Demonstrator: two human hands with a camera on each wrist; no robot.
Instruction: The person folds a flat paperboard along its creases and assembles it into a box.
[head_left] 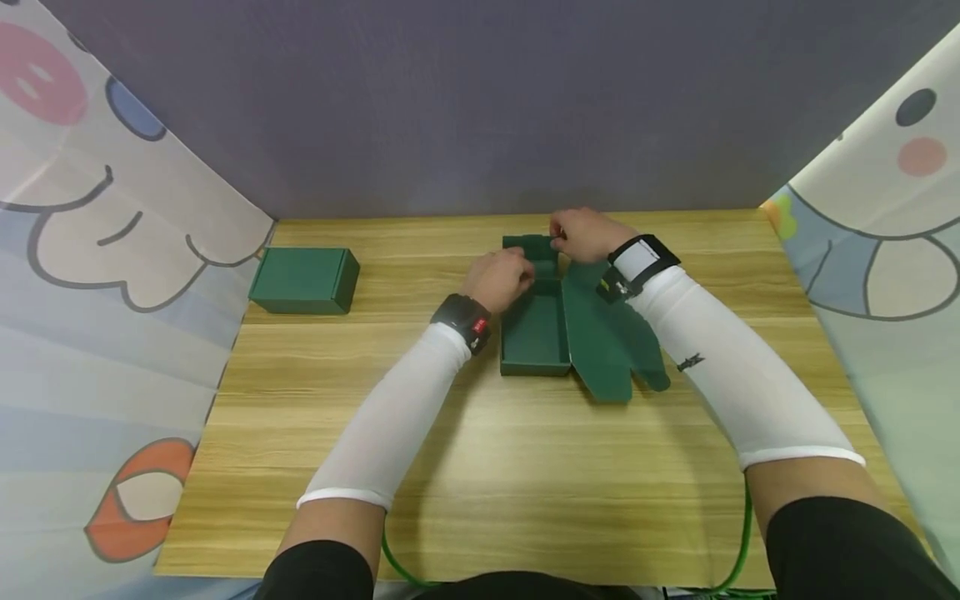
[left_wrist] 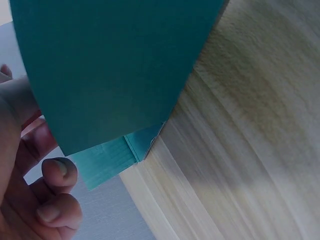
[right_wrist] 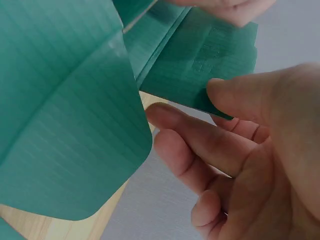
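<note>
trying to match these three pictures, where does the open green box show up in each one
Head: open green box just right of centre, lid spread rightward.
Left wrist: its side panel fills the upper left and centre.
Right wrist: panels across the left, a flap toward upper right.
Shared landmark: wooden tabletop.

Tight here: right hand (head_left: 588, 236) pinches far flap (head_left: 540, 247), left hand (head_left: 497, 282) crowding just beside. Grey backdrop (head_left: 517, 108) bars way beyond both. Open lid (head_left: 607, 329) blocks near side of right hand. Wide lane left of grip, up to closed box (head_left: 300, 279); broad tabletop (head_left: 540, 475) passage nearer body.
</note>
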